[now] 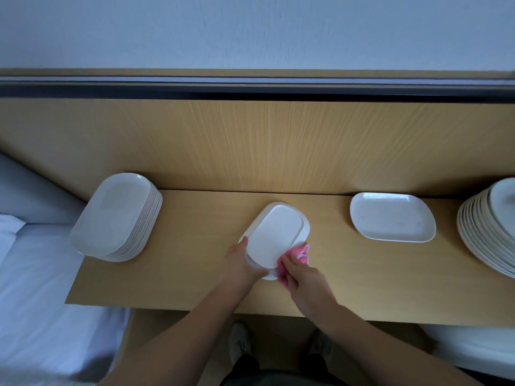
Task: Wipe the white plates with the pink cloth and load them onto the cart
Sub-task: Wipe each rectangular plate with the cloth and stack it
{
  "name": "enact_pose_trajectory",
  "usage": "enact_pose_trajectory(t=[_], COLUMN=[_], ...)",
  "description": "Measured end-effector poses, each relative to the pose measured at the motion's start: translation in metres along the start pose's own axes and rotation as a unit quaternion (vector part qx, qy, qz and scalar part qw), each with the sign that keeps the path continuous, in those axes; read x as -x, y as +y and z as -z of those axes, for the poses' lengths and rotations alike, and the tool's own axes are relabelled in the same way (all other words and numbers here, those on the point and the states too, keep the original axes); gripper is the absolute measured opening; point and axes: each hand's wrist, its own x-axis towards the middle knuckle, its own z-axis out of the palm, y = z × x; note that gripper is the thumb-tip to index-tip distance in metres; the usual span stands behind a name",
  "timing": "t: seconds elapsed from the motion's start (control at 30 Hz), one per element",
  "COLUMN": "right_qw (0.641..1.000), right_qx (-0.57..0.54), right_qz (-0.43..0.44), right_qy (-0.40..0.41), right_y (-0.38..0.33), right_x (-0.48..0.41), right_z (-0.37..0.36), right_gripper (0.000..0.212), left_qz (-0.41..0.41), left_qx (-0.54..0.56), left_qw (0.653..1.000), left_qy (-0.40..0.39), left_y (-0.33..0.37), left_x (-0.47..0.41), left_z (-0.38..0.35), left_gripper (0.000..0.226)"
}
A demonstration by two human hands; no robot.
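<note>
White plate (276,232), oblong with rounded corners, is at the middle of the head view, held at the near part of the wooden counter (181,274). It seems to be turned underside up, with a raised flat panel showing inside the rim. Whether its far end rests on the counter cannot be told.

The left hand (239,263) has it by the near left edge. The thumb lies along the rim and the other fingers curl round the near end, so this grip is closed round the plate. The right hand (303,277) has its fingers curled over the pink cloth (296,256), which is bunched up, and this grip presses the cloth against the plate's near right corner. A fold of cloth sticks out past the fingers to the right.

A left stack (117,218) of the same oblong plates stands at the counter's left end. A single plate (393,217) lies face up to the right of the held one, well apart from it. Farther right a right stack (490,227) of plates is cut off by the picture's edge.

A wooden back panel (278,140) rises behind the counter, with a dark strip and a pale wall (250,32) above it. White bedding (41,274) lies left of the counter. Two shoes (239,341) show on the floor below the arms.
</note>
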Motion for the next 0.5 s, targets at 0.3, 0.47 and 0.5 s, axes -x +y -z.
enact_pose_trajectory(t=[0.3, 0.47, 0.5], right_qw=[0.986, 0.975, 0.972], right_qx=[0.087, 0.166, 0.182], right_qz=[0.138, 0.137, 0.133], right_qy=[0.04, -0.053, -0.068], right_y=[-0.026, -0.018, -0.015], right_x=[-0.03, -0.042, -0.044], right_z=[0.028, 0.015, 0.013], right_gripper=[0.041, 0.045, 0.047], left_qz=[0.01, 0.012, 0.012], left_qx=[-0.001, -0.021, -0.024], left_qw=[0.999, 0.999, 0.999], left_qy=[-0.034, -0.045, -0.045], left_y=[0.001, 0.006, 0.005], left_x=[-0.006, -0.009, -0.01], left_z=[0.0, 0.003, 0.003], left_gripper=[0.09, 0.093, 0.091])
